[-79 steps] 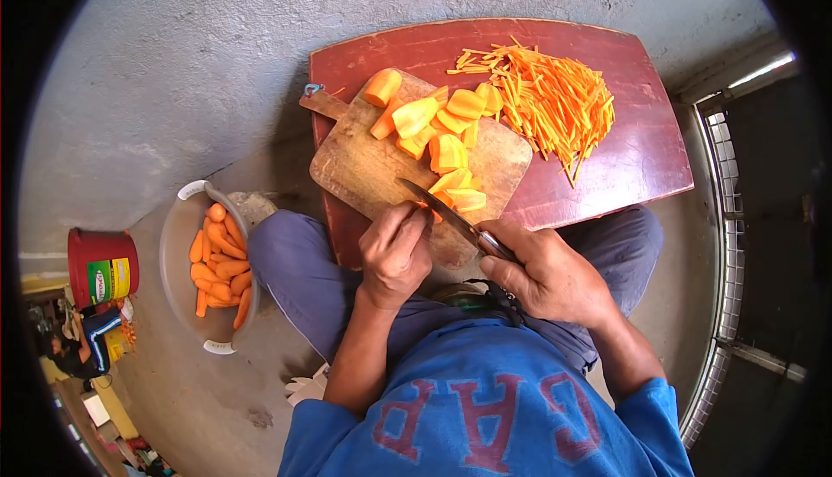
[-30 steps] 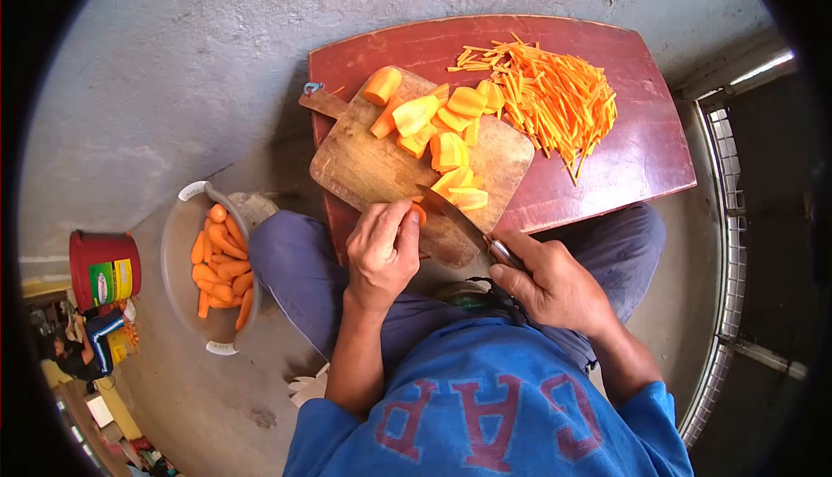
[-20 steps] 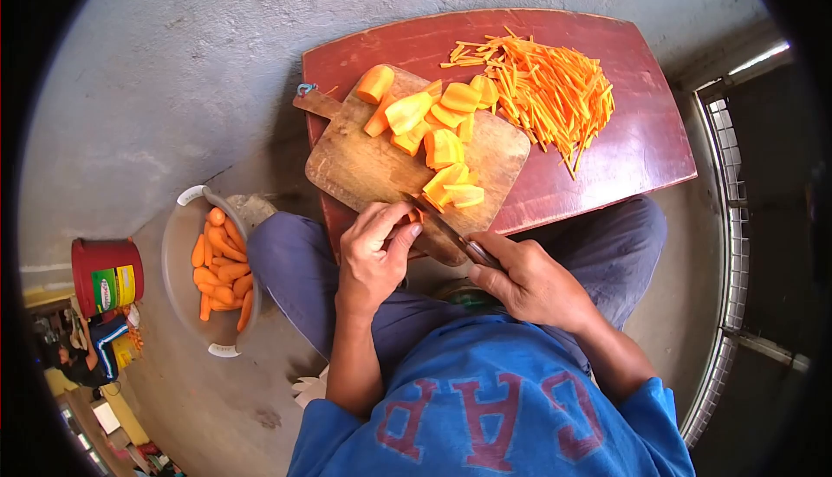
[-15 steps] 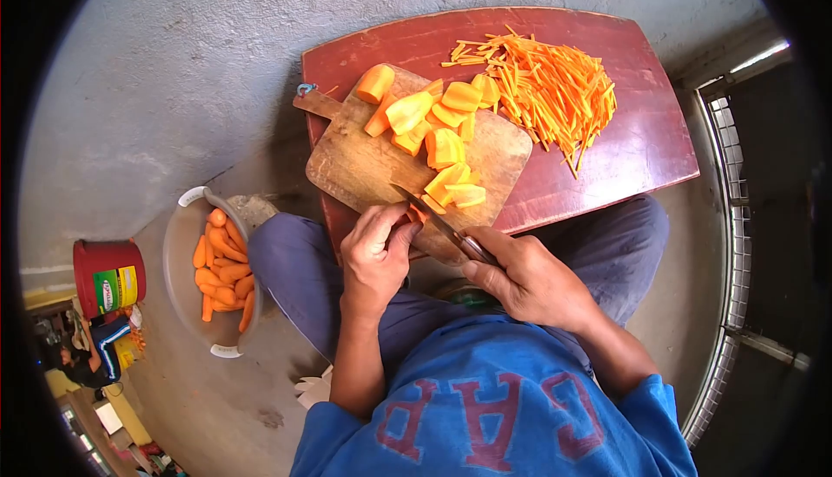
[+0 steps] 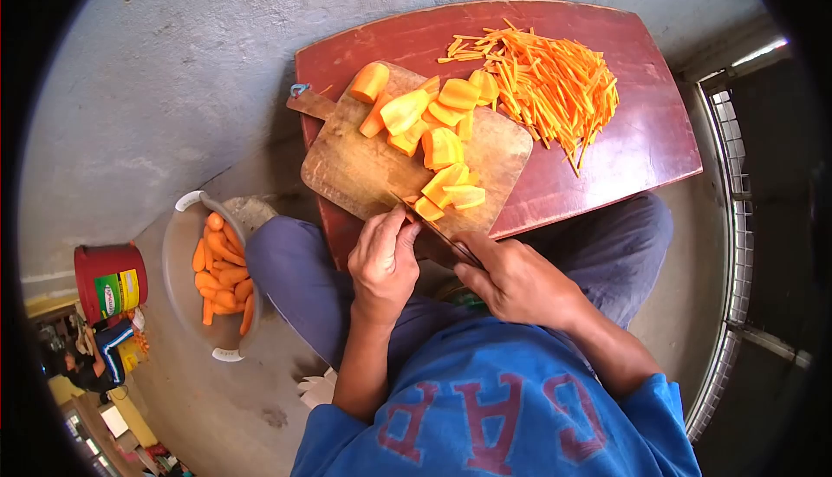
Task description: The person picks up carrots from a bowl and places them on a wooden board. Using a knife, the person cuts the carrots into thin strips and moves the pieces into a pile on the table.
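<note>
A person seated at a low red table (image 5: pixel 641 143) slices carrot on a wooden cutting board (image 5: pixel 364 169), the right hand (image 5: pixel 516 282) closed around the handle of a knife (image 5: pixel 433 230) whose blade angles across the board's near edge. The left hand (image 5: pixel 384 260) is curled, fingertips pressing down what looks like a small carrot piece (image 5: pixel 414 210) beside the blade, though the fingers hide most of it. A good share of the work appears done: a heap of fine carrot strips (image 5: pixel 550 83) lies on the table beyond the board, and thick carrot slabs (image 5: pixel 438 126) wait across the board's far half. Much seems left, judging by the bowl (image 5: pixel 178 243) of whole peeled carrots (image 5: pixel 221 273) on the floor at the person's left, near a red tub (image 5: pixel 108 282).
</note>
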A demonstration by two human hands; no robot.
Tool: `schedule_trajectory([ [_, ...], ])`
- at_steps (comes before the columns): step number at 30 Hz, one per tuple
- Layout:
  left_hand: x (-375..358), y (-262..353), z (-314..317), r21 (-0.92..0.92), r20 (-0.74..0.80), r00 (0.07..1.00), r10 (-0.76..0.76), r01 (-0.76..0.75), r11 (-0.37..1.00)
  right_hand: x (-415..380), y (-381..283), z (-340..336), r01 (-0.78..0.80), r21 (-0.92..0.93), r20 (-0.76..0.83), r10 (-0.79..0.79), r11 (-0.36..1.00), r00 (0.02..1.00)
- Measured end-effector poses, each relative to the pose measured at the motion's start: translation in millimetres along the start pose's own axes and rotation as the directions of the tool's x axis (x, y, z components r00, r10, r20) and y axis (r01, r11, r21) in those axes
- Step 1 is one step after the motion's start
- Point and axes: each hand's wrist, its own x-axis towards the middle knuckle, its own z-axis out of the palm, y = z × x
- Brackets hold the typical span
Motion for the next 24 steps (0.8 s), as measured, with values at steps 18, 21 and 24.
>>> schedule_trajectory([
  [18, 0.3, 4.9, -1.4, 0.074, -0.002, 0.999, 0.037, -0.037, 0.997, -17.6, -30.5, -33.8, -0.039, 0.087, 0.045, 0.035, 0.995, 0.998],
  [21, -1.6, 2.9, 0.0, 0.088, -0.013, 0.998, 0.06, -0.059, 0.994, -19.4, -32.0, -34.7, -0.054, 0.087, 0.056, 0.049, 0.995, 0.997],
  [24, -3.8, 1.3, 2.0, 0.095, -0.019, 0.997, 0.073, -0.071, 0.993, -19.3, -30.1, -33.1, -0.036, 0.098, 0.041, 0.032, 0.995, 0.999],
])
